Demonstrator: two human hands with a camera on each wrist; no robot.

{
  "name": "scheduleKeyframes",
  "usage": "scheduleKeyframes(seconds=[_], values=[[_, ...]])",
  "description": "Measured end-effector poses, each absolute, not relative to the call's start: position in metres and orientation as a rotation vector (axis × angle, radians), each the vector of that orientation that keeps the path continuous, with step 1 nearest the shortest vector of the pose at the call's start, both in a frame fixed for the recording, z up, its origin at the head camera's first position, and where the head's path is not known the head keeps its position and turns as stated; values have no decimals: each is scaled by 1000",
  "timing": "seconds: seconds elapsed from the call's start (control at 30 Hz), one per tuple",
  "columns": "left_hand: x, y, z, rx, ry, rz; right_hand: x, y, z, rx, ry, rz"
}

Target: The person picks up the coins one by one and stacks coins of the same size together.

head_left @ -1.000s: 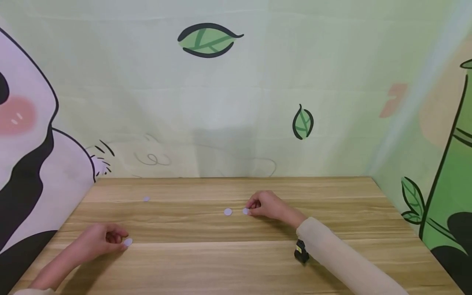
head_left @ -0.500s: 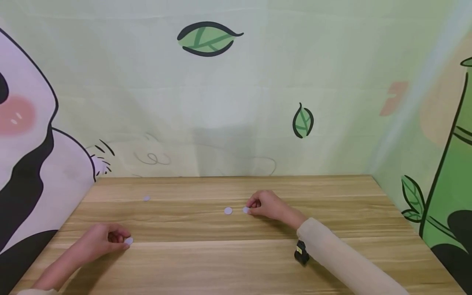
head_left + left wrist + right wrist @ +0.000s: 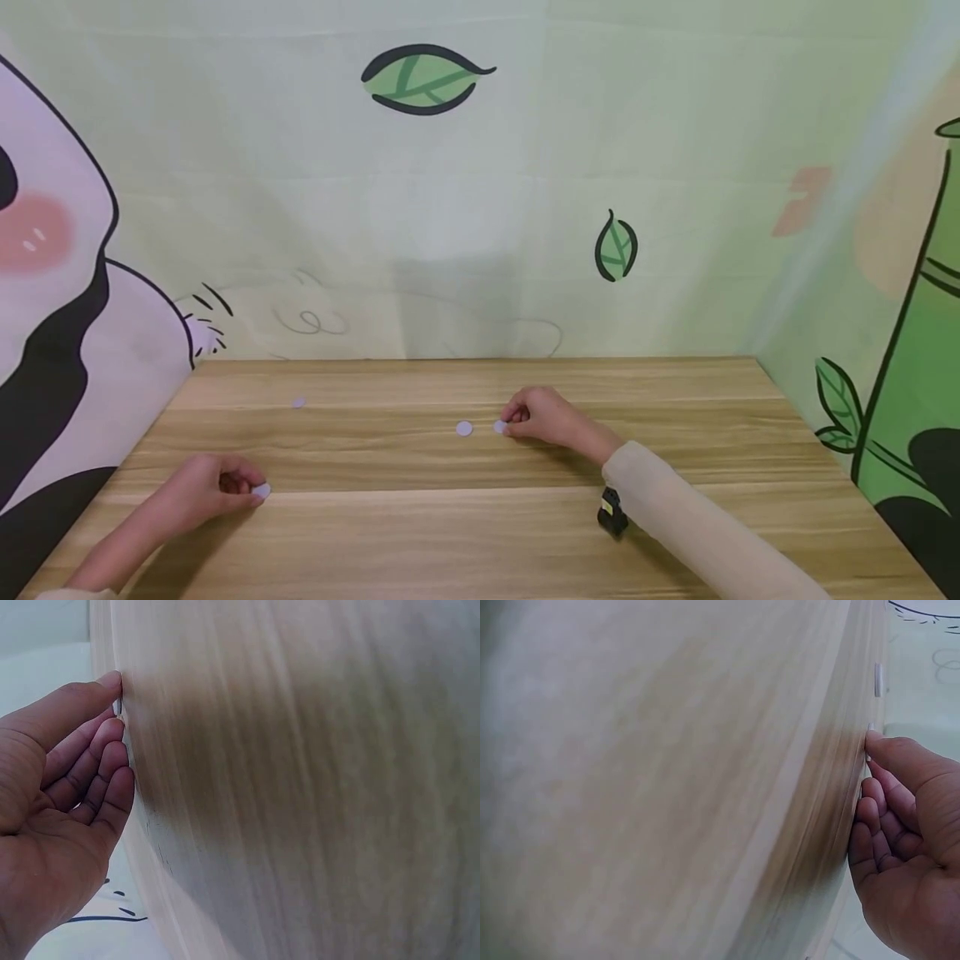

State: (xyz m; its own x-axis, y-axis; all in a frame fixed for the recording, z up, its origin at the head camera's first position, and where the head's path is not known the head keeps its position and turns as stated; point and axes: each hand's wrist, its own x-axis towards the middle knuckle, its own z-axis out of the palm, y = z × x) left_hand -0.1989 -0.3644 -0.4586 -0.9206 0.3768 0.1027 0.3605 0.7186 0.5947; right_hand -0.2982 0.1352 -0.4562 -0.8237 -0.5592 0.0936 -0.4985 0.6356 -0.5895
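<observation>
At the front left of the wooden table, my left hand [image 3: 202, 492] pinches a small white round disc [image 3: 262, 490] by its edge, between thumb and fingertips. Farther back and right of centre, my right hand [image 3: 547, 415] pinches another white disc [image 3: 500, 427] the same way, low at the tabletop. Just left of that one lies a loose white disc [image 3: 464, 428], flat on the wood. A further small disc [image 3: 298, 402] lies toward the back left. In the right wrist view the loose disc [image 3: 878, 679] appears beyond my thumb. Both held discs are partly covered by fingers.
The wooden tabletop [image 3: 420, 542] runs back to a printed cloth backdrop [image 3: 465, 208] with leaves, a panda and bamboo. A small black device [image 3: 612, 513] with a yellow patch hangs under the right sleeve [image 3: 690, 508] at the wrist.
</observation>
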Motion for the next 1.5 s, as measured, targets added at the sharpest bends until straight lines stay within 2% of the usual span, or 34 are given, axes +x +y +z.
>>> scheduleKeyframes(seconds=[1.13, 1.5], values=[[-198, -359, -459, 569, 2964, 961, -299, 136, -455, -890, 2710, -985], [-200, -345, -444, 496, 3038, 931, -300, 134, -454, -830, 2712, -946]])
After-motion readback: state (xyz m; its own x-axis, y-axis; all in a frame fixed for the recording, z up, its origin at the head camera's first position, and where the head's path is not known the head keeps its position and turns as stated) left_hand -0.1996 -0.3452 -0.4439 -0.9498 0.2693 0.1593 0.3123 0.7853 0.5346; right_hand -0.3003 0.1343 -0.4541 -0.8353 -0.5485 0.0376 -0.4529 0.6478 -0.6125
